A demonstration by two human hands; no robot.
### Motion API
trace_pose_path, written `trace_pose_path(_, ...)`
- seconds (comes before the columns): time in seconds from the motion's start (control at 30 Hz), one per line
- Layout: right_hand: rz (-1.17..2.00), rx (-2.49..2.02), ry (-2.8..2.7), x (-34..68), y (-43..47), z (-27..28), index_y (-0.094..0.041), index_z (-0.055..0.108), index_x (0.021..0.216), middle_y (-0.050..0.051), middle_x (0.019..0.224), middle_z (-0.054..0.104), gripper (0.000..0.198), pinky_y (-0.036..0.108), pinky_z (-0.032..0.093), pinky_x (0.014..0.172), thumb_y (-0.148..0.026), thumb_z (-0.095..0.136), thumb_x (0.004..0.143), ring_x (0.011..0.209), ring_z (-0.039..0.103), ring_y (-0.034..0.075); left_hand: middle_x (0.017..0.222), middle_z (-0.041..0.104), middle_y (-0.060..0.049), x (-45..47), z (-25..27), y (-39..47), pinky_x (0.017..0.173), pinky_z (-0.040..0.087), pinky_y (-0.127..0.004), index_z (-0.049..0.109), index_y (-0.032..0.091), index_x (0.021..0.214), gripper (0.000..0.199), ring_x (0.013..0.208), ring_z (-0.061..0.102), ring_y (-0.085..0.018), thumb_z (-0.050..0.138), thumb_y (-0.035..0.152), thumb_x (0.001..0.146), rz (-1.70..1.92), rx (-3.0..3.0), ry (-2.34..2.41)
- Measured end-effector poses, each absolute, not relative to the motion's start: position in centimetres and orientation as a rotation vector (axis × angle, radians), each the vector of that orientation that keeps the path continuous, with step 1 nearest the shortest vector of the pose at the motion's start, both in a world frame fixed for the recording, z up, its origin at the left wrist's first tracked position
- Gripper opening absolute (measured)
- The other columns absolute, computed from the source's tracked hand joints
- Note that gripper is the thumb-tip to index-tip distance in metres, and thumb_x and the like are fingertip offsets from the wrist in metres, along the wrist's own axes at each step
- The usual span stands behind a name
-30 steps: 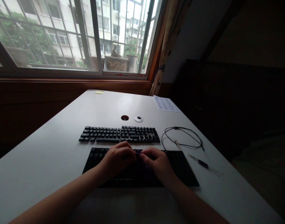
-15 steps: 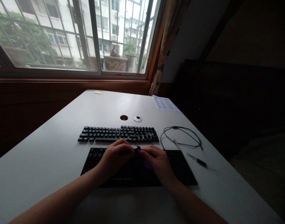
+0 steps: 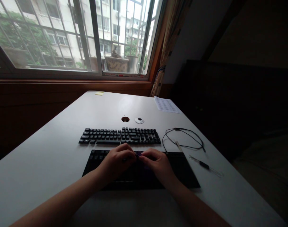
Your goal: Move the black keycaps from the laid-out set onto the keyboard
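Note:
A black keyboard (image 3: 183, 171) lies on the white table, with keycaps showing at its upper left and much of its middle hidden under my hands. My left hand (image 3: 119, 159) is closed in a pinch over it. Opposite, my right hand (image 3: 156, 162) pinches too, and the fingertips of both nearly meet. Between them shows a bit of dark purple cloth (image 3: 139, 154), mostly covered by the fingers. Whether a keycap is inside the cloth cannot be made out. Just behind the keyboard, loose black keycaps (image 3: 108, 136) stand in rows.
To the right lie a coiled black cable (image 3: 192, 146), a wire keycap puller (image 3: 204, 164) with a dark handle, and a thin light stick (image 3: 178, 145). Farther back are a cable hole (image 3: 125, 119), its round cover (image 3: 139, 120), printed paper (image 3: 166, 104) and a yellow note (image 3: 99, 93).
Both hands have lowered slightly toward the keyboard. The purple cloth has dropped with them, and less of it shows between and below the fingers.

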State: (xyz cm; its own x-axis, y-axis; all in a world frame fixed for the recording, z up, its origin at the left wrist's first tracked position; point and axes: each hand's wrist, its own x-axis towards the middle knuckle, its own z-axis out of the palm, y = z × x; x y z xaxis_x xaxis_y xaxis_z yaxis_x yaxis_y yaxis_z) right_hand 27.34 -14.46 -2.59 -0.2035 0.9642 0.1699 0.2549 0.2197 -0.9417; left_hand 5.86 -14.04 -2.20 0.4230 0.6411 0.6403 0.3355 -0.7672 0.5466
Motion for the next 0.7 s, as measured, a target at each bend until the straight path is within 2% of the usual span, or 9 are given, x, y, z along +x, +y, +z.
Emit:
trace_pose_path(0.27, 1.067, -1.158, -1.635, 27.53, -14.18, -3.21, -0.020, 0.073, 0.081, 0.000, 0.076, 0.069, 0.018, 0.027, 0.049, 0.065, -0.038, 0.074, 0.081, 0.071, 0.063, 0.016, 0.087, 0.067, -0.006, 5.93, -2.66, -13.84, 0.066, 0.054, -0.023, 0.071, 0.015, 0.085, 0.005, 0.075, 0.065, -0.015, 0.070, 0.011, 0.086, 1.281, 2.275, 0.796)
trace_pose_path(0.7, 1.099, -1.101, -1.519, 27.34, -14.24, -3.28, -0.022, 0.074, 0.081, 0.000, 0.079, 0.071, 0.017, 0.029, 0.052, 0.073, -0.038, 0.079, 0.078, 0.076, 0.067, 0.018, 0.086, 0.067, -0.005, 5.84, -1.94, -13.98, 0.067, 0.054, -0.023, 0.071, 0.016, 0.084, 0.004, 0.074, 0.066, -0.015, 0.072, 0.012, 0.084, 1.312, 2.106, 0.868)
